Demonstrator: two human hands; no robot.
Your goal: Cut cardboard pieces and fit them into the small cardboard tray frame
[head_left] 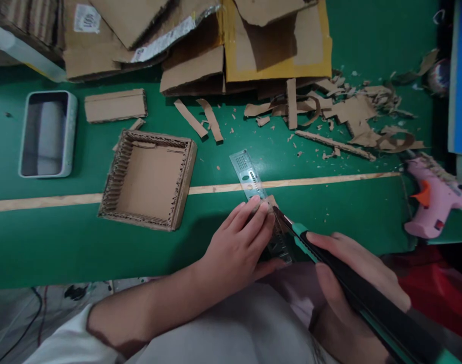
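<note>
My left hand [243,237] presses down on a clear plastic ruler [249,174] near the table's front edge, fingers bunched along it and thumb by its lower end. A small piece of cardboard [272,200] shows partly beneath the ruler; the rest is hidden. In my right hand [352,268] is a black and green utility knife [329,263], gripped with its blade against the ruler's right side, close to my left fingertips. Left of my hands lies a shallow square cardboard tray [151,177] with its corrugated walls standing up.
A pink glue gun [430,197] lies at the right. Cardboard scraps [352,114] litter the back right, and two strips [193,119] lie behind the ruler. A cardboard block [116,105] and a phone-like device [48,134] are at left. Larger cardboard pieces [276,45] stand at the back.
</note>
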